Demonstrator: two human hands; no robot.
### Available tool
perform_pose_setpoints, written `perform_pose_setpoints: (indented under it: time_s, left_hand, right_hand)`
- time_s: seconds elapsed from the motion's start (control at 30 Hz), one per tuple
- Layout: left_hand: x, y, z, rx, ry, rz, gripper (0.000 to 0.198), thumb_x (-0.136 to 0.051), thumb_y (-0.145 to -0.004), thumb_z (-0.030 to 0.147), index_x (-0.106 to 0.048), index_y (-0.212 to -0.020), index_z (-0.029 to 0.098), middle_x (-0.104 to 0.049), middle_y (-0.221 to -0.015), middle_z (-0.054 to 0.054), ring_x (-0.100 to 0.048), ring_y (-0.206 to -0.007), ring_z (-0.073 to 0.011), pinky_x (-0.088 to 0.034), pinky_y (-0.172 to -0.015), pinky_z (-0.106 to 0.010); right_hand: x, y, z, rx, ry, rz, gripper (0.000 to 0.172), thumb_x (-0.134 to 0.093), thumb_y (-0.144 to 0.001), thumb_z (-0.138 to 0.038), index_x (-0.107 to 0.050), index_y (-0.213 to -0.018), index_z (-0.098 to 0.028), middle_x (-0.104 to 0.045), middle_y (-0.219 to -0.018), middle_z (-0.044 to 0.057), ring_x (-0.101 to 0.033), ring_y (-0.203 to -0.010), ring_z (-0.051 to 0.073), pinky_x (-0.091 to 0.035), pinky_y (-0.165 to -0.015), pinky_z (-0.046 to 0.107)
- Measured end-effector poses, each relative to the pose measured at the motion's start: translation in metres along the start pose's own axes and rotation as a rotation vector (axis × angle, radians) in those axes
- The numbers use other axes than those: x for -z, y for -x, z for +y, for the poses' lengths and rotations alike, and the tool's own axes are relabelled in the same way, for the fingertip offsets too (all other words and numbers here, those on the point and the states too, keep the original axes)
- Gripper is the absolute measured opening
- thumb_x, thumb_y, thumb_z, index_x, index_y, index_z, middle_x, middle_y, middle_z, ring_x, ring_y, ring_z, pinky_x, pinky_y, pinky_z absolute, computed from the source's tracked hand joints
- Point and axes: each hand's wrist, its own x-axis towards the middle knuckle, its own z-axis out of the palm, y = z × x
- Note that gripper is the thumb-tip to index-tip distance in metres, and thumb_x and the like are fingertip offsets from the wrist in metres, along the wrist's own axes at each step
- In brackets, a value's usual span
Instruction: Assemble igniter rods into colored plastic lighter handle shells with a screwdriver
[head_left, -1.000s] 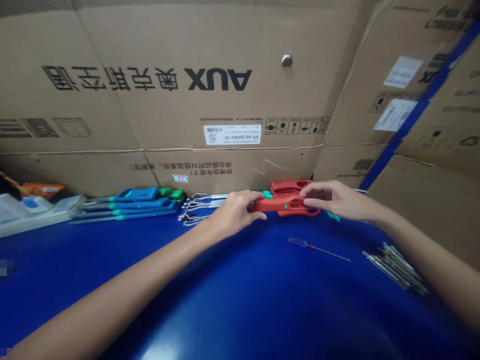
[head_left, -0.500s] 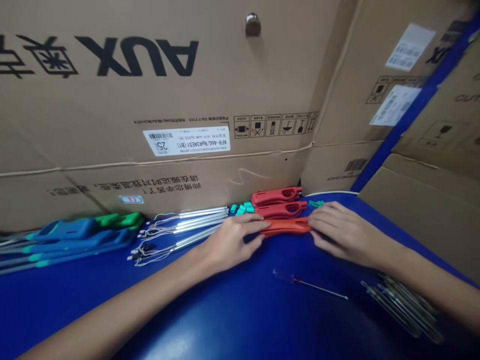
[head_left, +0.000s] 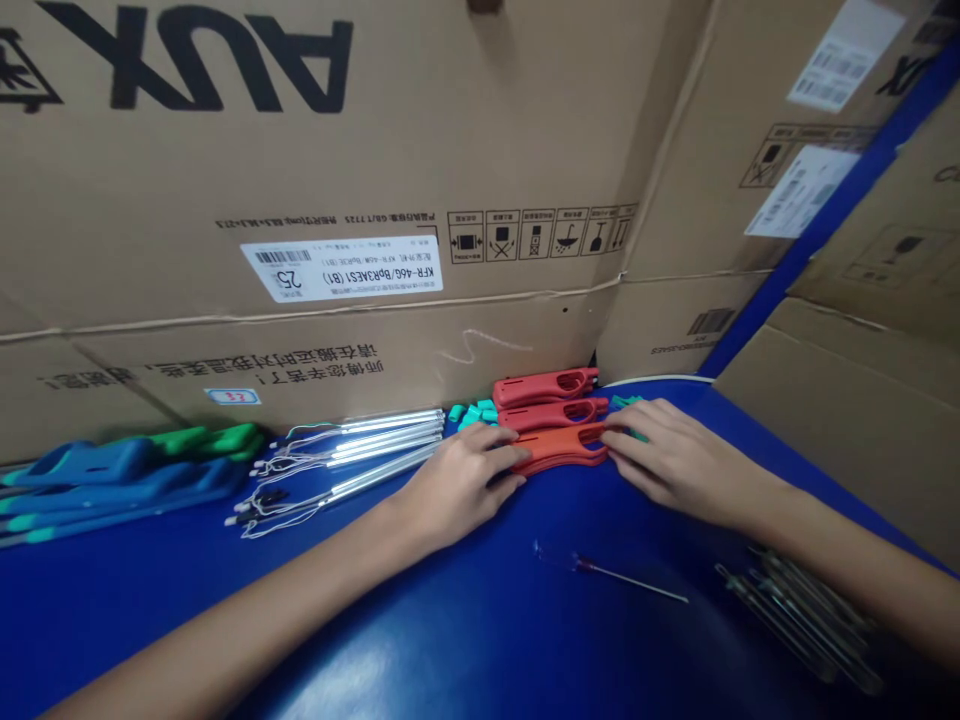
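An orange lighter handle (head_left: 562,447), with an oval opening toward its right end, lies on the blue table. My left hand (head_left: 469,480) pinches its left end between thumb and fingers. At the right end, my right hand (head_left: 671,460) has its bent fingertips on the handle. Just behind are two red lighter handles, a nearer one (head_left: 551,413) and a farther one (head_left: 546,386), lined up parallel to it. Small teal plastic pieces (head_left: 474,412) sit beyond my left hand, and more teal pieces (head_left: 628,404) lie partly hidden behind my right fingers.
Silvery metal tubes with thin wires (head_left: 386,440) lie left of my hands. Farther left are blue-handled lighters (head_left: 112,475) and green handles (head_left: 217,440). A screwdriver (head_left: 630,580) lies in front, with several metal rods (head_left: 795,620) under my right forearm. A cardboard wall (head_left: 450,150) stands behind.
The orange handle has rolled so that its broad side and oval opening show more. Both hands stay at its ends. The view has shifted a little.
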Motion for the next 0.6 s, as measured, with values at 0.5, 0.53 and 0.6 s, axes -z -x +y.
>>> perform_pose_setpoints:
  time_s: [0.5,0.53,0.6]
  left_hand:
    - [0.033,0.036,0.004,0.052,-0.076,0.053,0.023,-0.060,-0.090,0.027,-0.064,-0.110,0.016,-0.065,-0.111,-0.010,-0.060,-0.101,-0.0226,-0.052,-0.090,-0.041]
    - [0.044,0.050,0.001,0.070,-0.120,0.052,0.023,-0.057,-0.091,0.027,-0.064,-0.110,0.016,-0.065,-0.110,-0.010,-0.060,-0.101,-0.0221,-0.052,-0.089,-0.040]
    - [0.068,0.080,-0.008,0.121,-0.238,0.057,0.021,-0.052,-0.092,0.024,-0.064,-0.108,0.016,-0.066,-0.107,-0.010,-0.060,-0.098,-0.0222,-0.052,-0.087,-0.039]
  right_hand:
    - [0.030,0.003,-0.025,-0.055,-0.121,0.116,0.024,-0.049,-0.090,-0.016,-0.064,-0.108,-0.009,-0.063,-0.106,0.016,-0.056,-0.105,0.028,-0.050,-0.090,0.045]
    - [0.036,0.004,-0.034,-0.062,-0.143,0.123,0.024,-0.049,-0.091,-0.017,-0.064,-0.108,-0.011,-0.064,-0.105,0.015,-0.059,-0.103,0.026,-0.051,-0.089,0.043]
    - [0.044,0.005,-0.056,-0.070,-0.149,0.116,0.024,-0.046,-0.094,-0.022,-0.065,-0.105,-0.014,-0.067,-0.102,0.012,-0.064,-0.096,0.023,-0.055,-0.082,0.037]
